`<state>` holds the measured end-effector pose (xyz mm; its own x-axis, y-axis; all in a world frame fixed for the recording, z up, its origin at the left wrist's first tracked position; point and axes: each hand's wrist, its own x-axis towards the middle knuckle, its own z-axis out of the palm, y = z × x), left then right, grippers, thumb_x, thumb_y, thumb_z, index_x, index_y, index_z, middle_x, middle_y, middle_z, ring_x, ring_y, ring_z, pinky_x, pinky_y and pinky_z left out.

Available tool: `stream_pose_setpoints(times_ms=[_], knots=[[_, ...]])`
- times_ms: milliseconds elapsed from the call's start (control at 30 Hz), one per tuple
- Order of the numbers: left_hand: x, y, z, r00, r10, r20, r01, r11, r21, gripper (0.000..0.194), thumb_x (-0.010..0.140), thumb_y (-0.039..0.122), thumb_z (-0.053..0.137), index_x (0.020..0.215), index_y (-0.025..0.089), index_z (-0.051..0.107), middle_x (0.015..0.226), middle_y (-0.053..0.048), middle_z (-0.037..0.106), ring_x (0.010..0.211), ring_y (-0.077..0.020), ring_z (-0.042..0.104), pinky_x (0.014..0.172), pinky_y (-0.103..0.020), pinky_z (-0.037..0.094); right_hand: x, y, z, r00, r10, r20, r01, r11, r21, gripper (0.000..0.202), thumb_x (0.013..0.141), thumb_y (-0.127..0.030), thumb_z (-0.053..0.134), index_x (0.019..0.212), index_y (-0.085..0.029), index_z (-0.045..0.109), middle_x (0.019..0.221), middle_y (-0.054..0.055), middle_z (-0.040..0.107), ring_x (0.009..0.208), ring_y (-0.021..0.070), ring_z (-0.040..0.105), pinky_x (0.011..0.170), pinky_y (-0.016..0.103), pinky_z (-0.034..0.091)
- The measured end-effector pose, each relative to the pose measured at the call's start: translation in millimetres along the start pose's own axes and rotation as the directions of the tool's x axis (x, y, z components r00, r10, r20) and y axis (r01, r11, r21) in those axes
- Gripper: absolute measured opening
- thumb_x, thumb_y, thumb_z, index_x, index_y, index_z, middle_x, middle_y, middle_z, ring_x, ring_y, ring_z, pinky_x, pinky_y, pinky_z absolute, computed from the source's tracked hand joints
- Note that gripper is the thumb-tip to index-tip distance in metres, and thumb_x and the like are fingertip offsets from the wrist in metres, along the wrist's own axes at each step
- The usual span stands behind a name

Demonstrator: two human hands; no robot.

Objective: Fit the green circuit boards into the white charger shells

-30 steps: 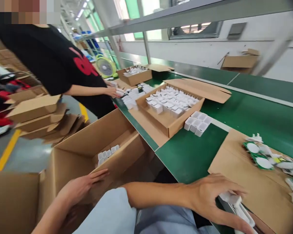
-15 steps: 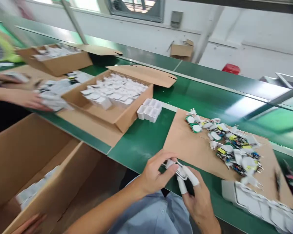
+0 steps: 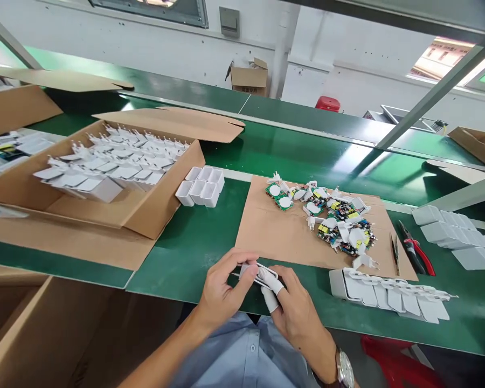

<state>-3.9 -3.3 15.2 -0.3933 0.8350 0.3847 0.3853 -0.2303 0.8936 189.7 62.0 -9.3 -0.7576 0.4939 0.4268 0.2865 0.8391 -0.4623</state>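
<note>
A small white plastic charger housing (image 3: 270, 269) is held in front of my body, over the front edge of the green bench. My left hand (image 3: 229, 283) pinches its left side between thumb and fingers. White finger cots cover a thumb and finger of my right hand (image 3: 293, 302), which grips the housing's right side. The fingers hide much of it. Beyond my hands, a cardboard sheet (image 3: 262, 231) carries a pile of circuit boards (image 3: 343, 223) with yellow parts and white discs. Near my right hand stands a row of white housings with flap-like covers (image 3: 388, 293).
A cardboard box (image 3: 141, 221) of white plug housings stands at left, with open white cases (image 3: 202, 186) beside it. Tweezers (image 3: 395, 253) and red-handled pliers (image 3: 414, 250) lie at right, near more white cases (image 3: 455, 229). A metal post (image 3: 428, 99) rises behind.
The view has swung right, so the co-worker's hands at left are out of frame and pliers and more cases show at right. Both my hands still hold the white housing.
</note>
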Motion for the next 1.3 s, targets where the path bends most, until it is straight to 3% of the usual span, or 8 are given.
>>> stream_pose_setpoints(times_ms=[200,500,700,833,933,1067,1200,1300], knots=[[1,0,1.3,1.000,0.005,-0.012,-0.005,1.000,0.005,0.014,0.103,0.025,0.066,0.105,0.019,0.078,0.092,-0.004,0.077,0.080,-0.0153,0.072,0.068,-0.023,0.059,-8,-4,7,0.980,-0.028,-0.199,0.013,0.997,-0.076,0.058,0.105,-0.007,0.054,0.160,-0.018,0.044,0.128,0.019,0.072,0.115,0.0287,0.075,0.087,0.041,0.072],[-1,-1,1.0,1.000,-0.017,0.004,0.017,1.000,-0.001,0.016,0.104,0.028,0.065,0.106,0.019,0.079,0.091,-0.005,0.076,0.078,-0.0156,0.072,0.065,-0.023,0.057,-9,-2,6,0.983,0.070,-0.170,-0.059,0.996,0.073,0.059,0.104,-0.011,0.058,0.160,-0.024,0.045,0.141,0.017,0.069,0.129,0.0269,0.073,0.099,0.041,0.070],[0,-2,0.5,1.000,-0.014,0.008,0.014,1.000,-0.021,0.014,0.104,0.026,0.066,0.106,0.019,0.078,0.092,-0.005,0.076,0.080,-0.0158,0.072,0.067,-0.023,0.058,-7,-6,6,0.984,0.064,-0.168,-0.060,0.998,0.027,0.052,0.105,-0.010,0.055,0.155,-0.021,0.049,0.134,0.018,0.071,0.121,0.0266,0.075,0.093,0.041,0.071],[1,-1,0.7,1.000,-0.004,0.009,0.004,1.000,-0.026,0.013,0.104,0.025,0.066,0.105,0.020,0.078,0.092,-0.004,0.076,0.080,-0.0148,0.073,0.069,-0.022,0.058,-2,-8,2,0.996,0.037,-0.086,-0.041,0.998,-0.046,0.048,0.104,-0.010,0.051,0.150,-0.021,0.055,0.127,0.017,0.072,0.107,0.0276,0.077,0.082,0.041,0.072],[1,-2,0.1,1.000,-0.012,0.020,0.013,1.000,-0.029,0.015,0.105,0.027,0.065,0.105,0.020,0.078,0.091,-0.004,0.076,0.080,-0.0152,0.072,0.070,-0.022,0.058,-3,-7,2,0.993,0.074,-0.088,-0.072,0.997,0.030,0.048,0.104,-0.011,0.052,0.151,-0.023,0.054,0.127,0.015,0.073,0.107,0.0259,0.077,0.083,0.039,0.072],[-2,-9,-3.7,0.997,-0.042,0.060,0.046,0.997,-0.069,0.024,0.106,0.041,0.067,0.110,0.020,0.078,0.097,-0.007,0.076,0.087,-0.0185,0.073,0.076,-0.026,0.060,-11,-3,5,0.979,0.136,-0.150,-0.110,0.979,0.170,0.056,0.105,-0.015,0.058,0.159,-0.026,0.045,0.135,0.015,0.071,0.122,0.0250,0.075,0.096,0.039,0.070],[-8,-21,-13.6,0.975,-0.126,0.185,0.165,0.963,-0.212,0.057,0.089,0.060,0.085,0.126,0.020,0.072,0.115,-0.012,0.076,0.092,-0.0211,0.073,0.080,-0.029,0.061,-14,-2,9,0.973,0.154,-0.170,-0.119,0.972,0.204,0.057,0.105,-0.012,0.059,0.158,-0.025,0.045,0.132,0.014,0.073,0.119,0.0240,0.076,0.098,0.039,0.068],[-10,-28,-23.6,0.943,-0.142,0.302,0.227,0.935,-0.270,0.067,0.078,0.057,0.096,0.129,0.020,0.071,0.121,-0.015,0.074,0.104,-0.0246,0.074,0.088,-0.030,0.062,-15,-2,11,0.969,0.169,-0.179,-0.123,0.963,0.240,0.063,0.104,-0.011,0.059,0.162,-0.025,0.040,0.133,0.015,0.074,0.116,0.0234,0.077,0.095,0.038,0.068]])
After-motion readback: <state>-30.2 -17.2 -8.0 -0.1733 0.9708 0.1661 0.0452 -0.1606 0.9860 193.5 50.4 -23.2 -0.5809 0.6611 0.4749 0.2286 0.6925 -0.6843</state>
